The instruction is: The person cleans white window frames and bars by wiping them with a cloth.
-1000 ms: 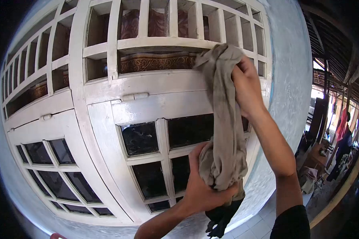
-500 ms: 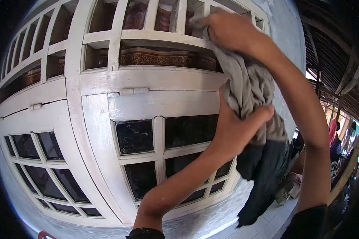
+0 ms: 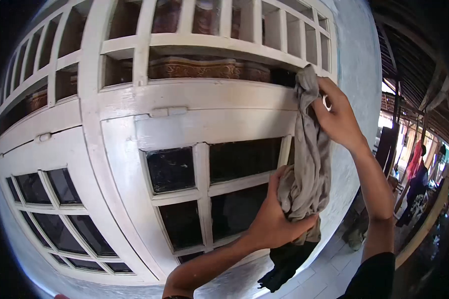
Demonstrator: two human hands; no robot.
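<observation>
A crumpled grey-beige cloth (image 3: 312, 164) with a black lower part hangs in front of the right edge of a white wooden window (image 3: 214, 97). My left hand (image 3: 279, 219) is closed around the gathered lower bunch, thumb across its front. Higher up, my right hand (image 3: 338, 117) grips the cloth's twisted upper end between thumb and fingers. The top of the cloth sticks up past the fingers, before the window's lower rail. Folds hide some of my fingertips.
Dark glass panes (image 3: 169, 169) sit in the closed shutters, below a slatted vent (image 3: 269, 30) with patterned curtain (image 3: 199, 68) behind it. A pale blue wall (image 3: 354, 94) borders the window. White floor tiles (image 3: 317, 279) and hanging clothes (image 3: 415, 164) are at right.
My right hand has come down and right, away from the vent slats, with the cloth's upper end. My left hand has lowered with the bunch, and the black part hangs lower and further left.
</observation>
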